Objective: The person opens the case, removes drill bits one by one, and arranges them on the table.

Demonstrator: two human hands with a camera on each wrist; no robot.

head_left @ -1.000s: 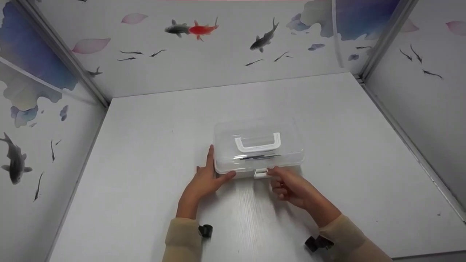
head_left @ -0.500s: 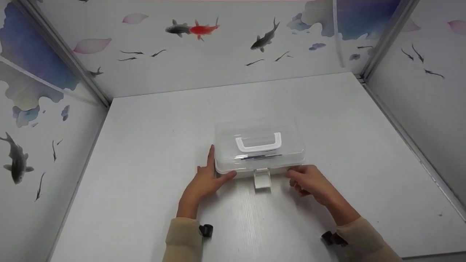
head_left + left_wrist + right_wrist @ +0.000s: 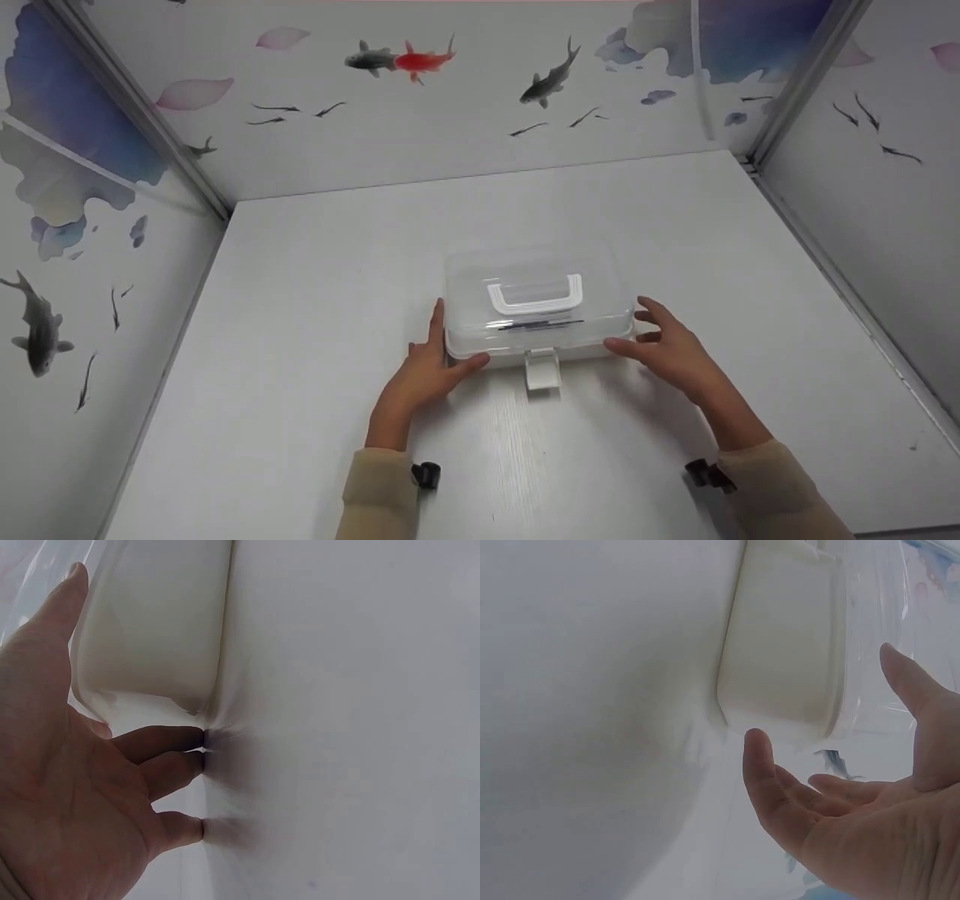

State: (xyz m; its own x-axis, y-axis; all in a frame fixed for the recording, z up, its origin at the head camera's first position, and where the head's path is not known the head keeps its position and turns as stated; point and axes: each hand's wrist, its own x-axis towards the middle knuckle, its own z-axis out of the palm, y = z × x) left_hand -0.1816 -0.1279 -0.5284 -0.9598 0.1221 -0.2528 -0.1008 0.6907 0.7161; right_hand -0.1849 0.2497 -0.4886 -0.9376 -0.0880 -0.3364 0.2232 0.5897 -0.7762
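resting on white table (image 3: pixel 322 300), fish-patterned walls (image 3: pixel 465 112) around: clear box (image 3: pixel 534 289); left hand (image 3: pixel 426 375), right hand (image 3: pixel 675 356) both spread.

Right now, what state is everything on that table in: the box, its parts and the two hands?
Box: upright on the table
Lid: down, closed over the box
Latch: unfastened, hanging open at the front
Handle: seems folded down on the lid
Left hand: spread around the front left corner
Right hand: spread at the front right corner; contact unclear
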